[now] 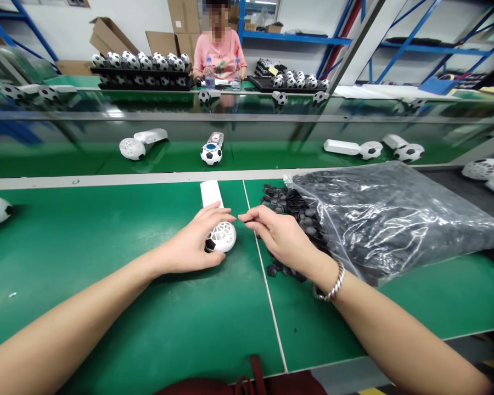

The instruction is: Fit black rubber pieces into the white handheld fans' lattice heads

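Left of the plastic bag (399, 214), the soccer-ball housing (227, 240), probably light, stiff and smooth, is best held around its ball, where the left hand (194, 241) curls its grip; the right hand (283, 237) pinches a black piece (247, 221).

Twisted silver bracelet (336, 287) — dark red garment (214, 387).

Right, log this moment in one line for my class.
left hand: cupped around white unit | right hand: pinched, apparently on dark piece | loose black pieces: beside clear bag
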Tool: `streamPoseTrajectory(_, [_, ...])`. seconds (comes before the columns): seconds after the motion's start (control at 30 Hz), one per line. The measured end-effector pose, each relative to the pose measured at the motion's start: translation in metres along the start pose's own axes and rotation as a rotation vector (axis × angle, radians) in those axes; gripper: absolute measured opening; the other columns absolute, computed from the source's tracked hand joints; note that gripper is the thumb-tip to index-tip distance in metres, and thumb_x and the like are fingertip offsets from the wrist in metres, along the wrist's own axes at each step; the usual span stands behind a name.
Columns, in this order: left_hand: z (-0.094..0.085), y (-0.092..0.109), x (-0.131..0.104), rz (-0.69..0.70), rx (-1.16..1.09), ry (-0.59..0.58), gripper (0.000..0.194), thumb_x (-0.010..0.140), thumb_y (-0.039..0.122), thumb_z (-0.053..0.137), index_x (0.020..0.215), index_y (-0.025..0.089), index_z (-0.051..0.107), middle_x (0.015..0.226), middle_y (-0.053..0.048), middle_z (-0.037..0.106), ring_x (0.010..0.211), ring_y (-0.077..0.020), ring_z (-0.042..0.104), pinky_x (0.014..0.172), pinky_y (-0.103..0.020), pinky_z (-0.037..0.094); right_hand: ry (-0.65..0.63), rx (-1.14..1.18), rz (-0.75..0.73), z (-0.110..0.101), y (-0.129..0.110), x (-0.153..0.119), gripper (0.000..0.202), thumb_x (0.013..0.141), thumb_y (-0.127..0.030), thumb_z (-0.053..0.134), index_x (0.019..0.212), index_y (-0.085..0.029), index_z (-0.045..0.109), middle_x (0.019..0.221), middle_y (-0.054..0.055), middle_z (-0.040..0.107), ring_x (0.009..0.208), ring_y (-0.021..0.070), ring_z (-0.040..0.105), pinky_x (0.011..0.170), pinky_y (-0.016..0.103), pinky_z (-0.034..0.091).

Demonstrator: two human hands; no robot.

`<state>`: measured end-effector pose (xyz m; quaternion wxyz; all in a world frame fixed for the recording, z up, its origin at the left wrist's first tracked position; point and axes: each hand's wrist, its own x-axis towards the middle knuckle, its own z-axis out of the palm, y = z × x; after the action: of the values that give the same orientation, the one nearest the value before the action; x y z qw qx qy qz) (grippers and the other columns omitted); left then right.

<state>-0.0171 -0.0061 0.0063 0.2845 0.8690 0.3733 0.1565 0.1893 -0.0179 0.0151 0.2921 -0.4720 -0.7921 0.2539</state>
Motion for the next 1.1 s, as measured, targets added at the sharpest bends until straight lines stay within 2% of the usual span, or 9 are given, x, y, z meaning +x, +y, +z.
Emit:
streamPoseTrajectory(0.13, [-0.001, -0.001, 0.0, -0.005, -0.007, -0.003, 0.06, 0.065, 0.012, 0.056, 0.122, 0.021, 0.039, 0.137, -0.007, 0.033, 0.134, -0.0266, 0.011, 0.108, -0.048, 0.02, 0.007, 0.127, -0.049, 0.002, -0.002, 0.0, 0.006, 0.081, -0.019, 0.053, 0.083, -0.019, 0.059, 0.09, 0.003, 0.062, 0.086, 0.0148, 0.058, 0.077, 0.028, 0.045])
streamPoseTrajectory(0.2, [-0.001, -0.001, 0.001, -0.018, -0.013, -0.007, 0.059, 0.066, 0.015, 0.059, 0.121, 0.02, 0.04, 0.137, -0.007, 0.034, 0.134, -0.0262, 0.012, 0.108, -0.046, 0.02, -0.035, 0.229, -0.004, 0.004, -0.004, 0.0, 0.005, 0.078, -0.02, 0.058, 0.081, -0.018, 0.062, 0.087, 0.002, 0.062, 0.081, 0.0137, 0.058, 0.073, 0.027, 0.046])
streamPoseTrajectory(0.3, [-0.001, -0.001, 0.001, -0.037, -0.045, -0.012, 0.056, 0.07, 0.028, 0.063, 0.121, 0.021, 0.042, 0.137, -0.007, 0.034, 0.134, -0.0267, 0.011, 0.107, -0.047, 0.021, -0.117, 0.361, 0.068, 0.009, -0.007, 0.0, 0.008, 0.077, -0.018, 0.058, 0.082, -0.018, 0.064, 0.083, 0.001, 0.064, 0.077, 0.012, 0.058, 0.072, 0.026, 0.046])
streamPoseTrajectory(0.43, [0.0, -0.001, 0.002, -0.05, -0.092, 0.017, 0.049, 0.076, 0.041, 0.059, 0.118, 0.023, 0.044, 0.134, -0.007, 0.039, 0.133, -0.0271, 0.012, 0.106, -0.048, 0.021, -0.064, 0.355, 0.065, 0.017, -0.006, 0.001, 0.006, 0.076, -0.018, 0.059, 0.078, -0.017, 0.065, 0.078, 0.001, 0.062, 0.072, 0.011, 0.056, 0.067, 0.025, 0.044])
streamPoseTrajectory(0.5, [0.0, 0.0, 0.002, -0.057, -0.109, 0.021, 0.044, 0.078, 0.039, 0.056, 0.117, 0.023, 0.045, 0.129, -0.006, 0.044, 0.134, -0.0266, 0.012, 0.106, -0.047, 0.022, -0.041, 0.402, 0.101, 0.019, -0.005, 0.002, 0.005, 0.074, -0.019, 0.061, 0.075, -0.016, 0.064, 0.074, 0.0, 0.061, 0.067, 0.0098, 0.054, 0.063, 0.023, 0.043])
streamPoseTrajectory(0.6, [-0.001, 0.003, 0.002, -0.064, -0.122, 0.01, 0.041, 0.077, 0.035, 0.056, 0.114, 0.023, 0.046, 0.125, -0.006, 0.047, 0.134, -0.0264, 0.011, 0.106, -0.047, 0.021, -0.076, 0.494, 0.148, 0.021, -0.002, 0.003, 0.005, 0.072, -0.018, 0.063, 0.074, -0.015, 0.062, 0.07, -0.001, 0.061, 0.061, 0.0085, 0.052, 0.06, 0.022, 0.042])
streamPoseTrajectory(0.83, [0.0, 0.007, 0.003, -0.059, -0.149, 0.019, 0.032, 0.075, 0.025, 0.054, 0.107, 0.023, 0.049, 0.121, -0.004, 0.05, 0.133, -0.026, 0.012, 0.107, -0.048, 0.018, -0.118, 0.66, 0.158, 0.027, 0.002, 0.009, 0.011, 0.066, -0.019, 0.067, 0.068, -0.015, 0.057, 0.065, -0.003, 0.056, 0.059, 0.0078, 0.049, 0.059, 0.023, 0.04])
streamPoseTrajectory(1.03, [0.001, 0.008, 0.004, -0.077, -0.158, 0.028, 0.031, 0.073, 0.024, 0.055, 0.104, 0.023, 0.05, 0.123, -0.004, 0.048, 0.134, -0.0242, 0.011, 0.107, -0.048, 0.018, -0.139, 0.673, 0.23, 0.026, 0.006, 0.015, 0.019, 0.062, -0.024, 0.07, 0.066, -0.014, 0.054, 0.063, -0.003, 0.056, 0.056, 0.0073, 0.048, 0.056, 0.022, 0.039])
streamPoseTrajectory(1.1, [0.0, 0.008, 0.003, -0.106, -0.161, 0.018, 0.034, 0.072, 0.024, 0.055, 0.106, 0.023, 0.049, 0.133, -0.006, 0.04, 0.134, -0.0251, 0.011, 0.106, -0.048, 0.019, -0.067, 0.604, 0.218, 0.016, 0.013, 0.02, 0.02, 0.064, -0.028, 0.069, 0.067, -0.014, 0.055, 0.063, -0.003, 0.056, 0.056, 0.0079, 0.048, 0.056, 0.022, 0.04])
